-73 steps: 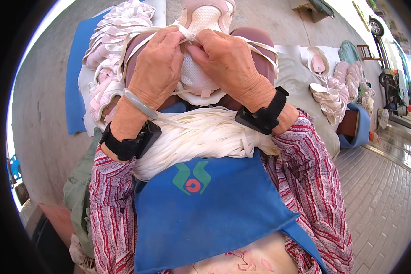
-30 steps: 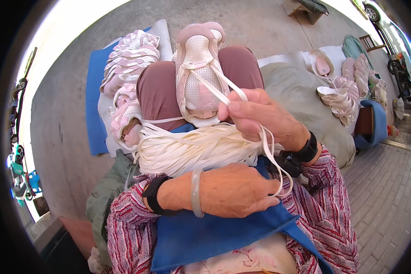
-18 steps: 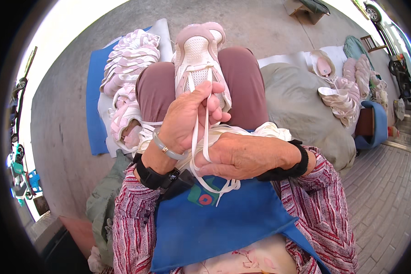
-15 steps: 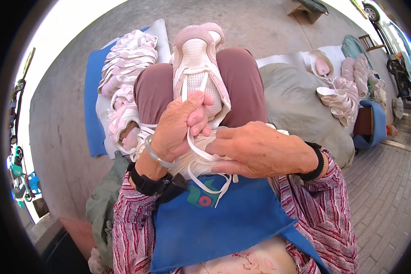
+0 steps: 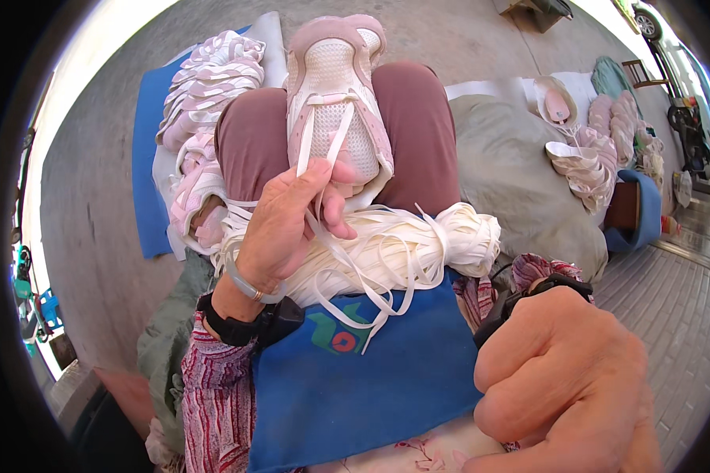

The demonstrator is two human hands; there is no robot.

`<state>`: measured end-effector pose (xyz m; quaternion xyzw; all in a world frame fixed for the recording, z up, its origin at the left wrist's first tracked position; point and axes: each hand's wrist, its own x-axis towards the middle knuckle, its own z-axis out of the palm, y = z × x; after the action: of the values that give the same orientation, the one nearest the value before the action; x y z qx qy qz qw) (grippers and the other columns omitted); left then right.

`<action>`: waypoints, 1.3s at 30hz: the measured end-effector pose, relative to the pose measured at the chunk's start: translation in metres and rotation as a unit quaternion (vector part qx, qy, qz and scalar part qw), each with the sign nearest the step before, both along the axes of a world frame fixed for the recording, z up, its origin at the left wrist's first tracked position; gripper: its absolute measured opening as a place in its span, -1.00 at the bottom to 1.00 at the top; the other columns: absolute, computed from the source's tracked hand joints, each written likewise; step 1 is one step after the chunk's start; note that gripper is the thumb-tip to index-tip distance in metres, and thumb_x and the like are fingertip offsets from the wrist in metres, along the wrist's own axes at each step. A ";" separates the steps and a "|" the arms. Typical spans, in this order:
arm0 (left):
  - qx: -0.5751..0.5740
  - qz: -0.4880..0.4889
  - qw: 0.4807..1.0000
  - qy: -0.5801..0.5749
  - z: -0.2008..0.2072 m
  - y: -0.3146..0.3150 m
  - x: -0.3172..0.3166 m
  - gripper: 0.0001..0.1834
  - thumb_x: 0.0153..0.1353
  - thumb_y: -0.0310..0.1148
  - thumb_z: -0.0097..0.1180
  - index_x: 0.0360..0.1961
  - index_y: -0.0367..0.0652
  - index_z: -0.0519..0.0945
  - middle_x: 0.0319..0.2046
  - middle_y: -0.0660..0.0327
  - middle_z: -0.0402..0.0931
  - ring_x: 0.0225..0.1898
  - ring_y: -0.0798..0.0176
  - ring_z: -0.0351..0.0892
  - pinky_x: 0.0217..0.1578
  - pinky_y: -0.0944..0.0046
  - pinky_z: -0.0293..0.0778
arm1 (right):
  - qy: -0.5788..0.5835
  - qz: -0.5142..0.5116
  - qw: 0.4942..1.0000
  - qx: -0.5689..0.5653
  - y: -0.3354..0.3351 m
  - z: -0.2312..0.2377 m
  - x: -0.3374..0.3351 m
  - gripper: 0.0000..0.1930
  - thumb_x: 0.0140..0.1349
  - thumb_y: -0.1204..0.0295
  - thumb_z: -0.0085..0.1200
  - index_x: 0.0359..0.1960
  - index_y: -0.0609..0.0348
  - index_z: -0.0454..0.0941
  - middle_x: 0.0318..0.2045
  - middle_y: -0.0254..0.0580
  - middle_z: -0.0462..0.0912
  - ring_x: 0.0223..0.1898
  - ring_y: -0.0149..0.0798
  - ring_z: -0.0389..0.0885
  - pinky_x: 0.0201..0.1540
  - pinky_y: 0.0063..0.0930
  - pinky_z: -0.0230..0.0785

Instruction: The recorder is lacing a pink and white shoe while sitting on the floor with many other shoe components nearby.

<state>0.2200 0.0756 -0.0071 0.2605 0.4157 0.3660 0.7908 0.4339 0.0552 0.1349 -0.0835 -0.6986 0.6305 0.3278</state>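
A pale pink and white mesh sneaker [image 5: 330,71] rests between my knees, toe pointing away from me. White shoelace [image 5: 341,134] runs from its front eyelets in two strands. My left hand [image 5: 292,209] is closed on these strands just above the shoe's opening, and the loose ends trail below it. A thick bundle of white laces [image 5: 457,240] lies across my lap, partly behind my left hand. My right hand [image 5: 564,378] is raised near me at the lower right, its fingers curled. Whatever may be in them is hidden.
A row of pink and white shoe uppers [image 5: 213,87] lies on a blue and white sheet at the left. More uppers [image 5: 592,158] sit at the right, beside a grey-green cloth [image 5: 513,165] and a blue container [image 5: 647,213]. A blue apron [image 5: 355,410] covers my lap.
My right hand has moved away from the laces, down and right toward me, uncovering the lace bundle. My left hand keeps its grip on the strands and has shifted slightly left in view.
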 end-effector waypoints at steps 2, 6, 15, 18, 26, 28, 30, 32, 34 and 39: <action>0.000 0.000 1.000 -0.002 -0.001 -0.001 -0.001 -0.59 0.46 -0.14 -0.20 -0.14 -0.32 0.50 -0.64 0.32 0.37 -0.60 0.39 0.45 -0.40 0.26 0.57 | 0.033 -0.018 0.998 0.045 0.002 -0.003 -0.008 -0.84 -0.05 0.63 0.16 -0.37 0.24 0.66 -0.62 -0.18 0.50 -0.75 -0.47 0.33 -0.76 -0.62 -0.02; 0.014 -0.002 1.000 -0.001 -0.009 -0.005 -0.005 -0.60 0.46 -0.15 -0.19 -0.14 -0.32 0.51 -0.63 0.31 0.38 -0.59 0.39 0.45 -0.40 0.26 0.57 | 0.093 -0.046 0.985 0.134 0.014 -0.020 -0.015 -0.84 -0.08 0.64 0.17 -0.40 0.27 0.65 -0.61 -0.15 0.51 -0.74 -0.46 0.35 -0.76 -0.63 -0.01; 0.009 -0.031 0.999 -0.003 0.000 -0.006 -0.001 -0.61 0.45 -0.17 -0.17 -0.15 -0.32 0.52 -0.62 0.32 0.40 -0.57 0.39 0.49 -0.39 0.28 0.57 | -0.232 -0.310 0.867 0.315 0.110 -0.124 -0.014 -0.85 0.14 0.55 0.12 -0.24 0.17 0.61 -0.40 -0.17 0.57 -0.41 -0.18 0.56 -0.36 -0.35 0.39; 0.008 -0.026 1.000 -0.010 0.000 -0.006 -0.001 -0.58 0.43 -0.12 -0.13 -0.18 -0.32 0.56 -0.59 0.29 0.38 -0.55 0.39 0.46 -0.40 0.34 0.55 | -0.267 -0.287 0.862 0.321 0.117 -0.129 -0.018 -0.88 0.12 0.48 0.11 -0.29 0.14 0.59 -0.41 -0.15 0.58 -0.37 -0.06 0.59 -0.31 -0.23 0.43; -0.017 -0.011 0.999 -0.029 -0.008 -0.007 -0.002 -0.57 0.44 -0.11 -0.15 -0.19 -0.32 0.54 -0.57 0.26 0.41 -0.54 0.37 0.47 -0.44 0.35 0.54 | -0.375 -0.182 0.864 0.284 0.140 -0.119 -0.023 -0.92 0.09 0.47 0.04 -0.44 0.21 0.48 -0.43 -0.07 0.57 -0.36 0.05 0.58 -0.29 -0.18 0.41; -0.021 -0.010 0.999 -0.024 -0.010 -0.006 -0.002 -0.57 0.44 -0.11 -0.15 -0.20 -0.32 0.54 -0.57 0.26 0.41 -0.54 0.37 0.47 -0.44 0.35 0.54 | -0.341 -0.152 0.863 0.340 0.145 -0.122 -0.025 -0.90 0.10 0.45 0.01 -0.43 0.22 0.44 -0.42 -0.02 0.57 -0.35 0.09 0.57 -0.31 -0.16 0.41; -0.009 -0.017 0.999 -0.026 -0.012 -0.004 -0.001 -0.58 0.43 -0.12 -0.15 -0.20 -0.32 0.55 -0.57 0.26 0.41 -0.54 0.37 0.47 -0.46 0.34 0.55 | -0.331 -0.203 0.851 0.353 0.142 -0.121 -0.026 -0.90 0.09 0.46 0.03 -0.42 0.22 0.43 -0.43 -0.02 0.56 -0.36 0.08 0.56 -0.31 -0.17 0.40; -0.011 -0.018 0.999 -0.027 -0.009 -0.002 0.002 -0.58 0.43 -0.13 -0.14 -0.21 -0.32 0.55 -0.57 0.26 0.41 -0.54 0.37 0.47 -0.46 0.34 0.55 | -0.321 -0.251 0.838 0.362 0.132 -0.120 -0.026 -0.90 0.08 0.48 0.04 -0.41 0.23 0.41 -0.43 -0.02 0.55 -0.37 0.07 0.56 -0.31 -0.18 0.40; -0.015 -0.016 0.999 -0.024 -0.010 -0.002 0.001 -0.59 0.43 -0.14 -0.14 -0.23 -0.32 0.56 -0.57 0.27 0.41 -0.54 0.38 0.47 -0.46 0.33 0.55 | -0.285 -0.285 0.864 0.302 0.121 -0.117 -0.023 -0.88 0.08 0.52 0.06 -0.33 0.21 0.43 -0.44 -0.04 0.55 -0.37 0.05 0.56 -0.30 -0.23 0.41; -0.024 -0.022 0.998 -0.051 -0.015 -0.003 -0.006 -0.60 0.43 -0.14 -0.13 -0.24 -0.32 0.54 -0.60 0.29 0.39 -0.58 0.35 0.50 -0.43 0.23 0.61 | -0.254 -0.274 0.890 0.262 0.126 -0.129 -0.014 -0.86 0.09 0.55 0.06 -0.27 0.20 0.50 -0.41 -0.07 0.57 -0.37 0.00 0.58 -0.29 -0.27 0.42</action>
<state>0.2139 0.0728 -0.0221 0.2318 0.3780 0.3513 0.8246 0.4194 0.1811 0.0055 -0.3401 -0.8474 0.2666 0.3086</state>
